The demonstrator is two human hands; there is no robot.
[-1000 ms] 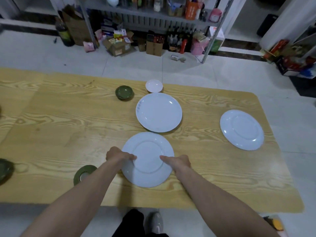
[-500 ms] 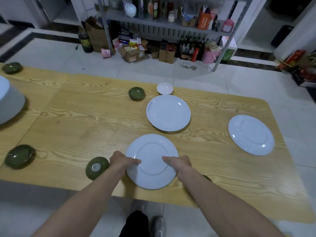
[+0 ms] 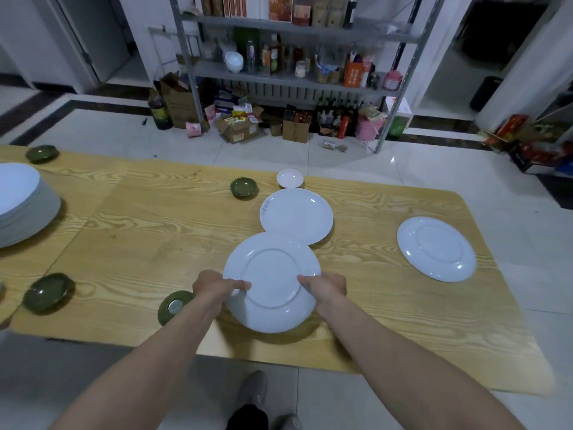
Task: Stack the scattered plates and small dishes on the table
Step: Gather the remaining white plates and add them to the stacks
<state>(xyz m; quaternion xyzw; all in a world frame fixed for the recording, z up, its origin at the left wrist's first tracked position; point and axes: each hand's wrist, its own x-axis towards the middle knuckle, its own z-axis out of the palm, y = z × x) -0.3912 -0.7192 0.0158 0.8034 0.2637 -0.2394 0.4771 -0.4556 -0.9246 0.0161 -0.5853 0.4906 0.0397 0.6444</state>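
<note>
Wooden table (image 3: 139, 243), white plate (image 3: 273, 274) above it, left grip (image 3: 214, 287) and right grip (image 3: 325, 287) curled round its opposite edges.

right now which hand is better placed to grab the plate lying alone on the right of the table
Right. The right hand sits on the side of the held plate nearer that lone plate; the left hand is on the far side. Both now grip the held plate.
</note>
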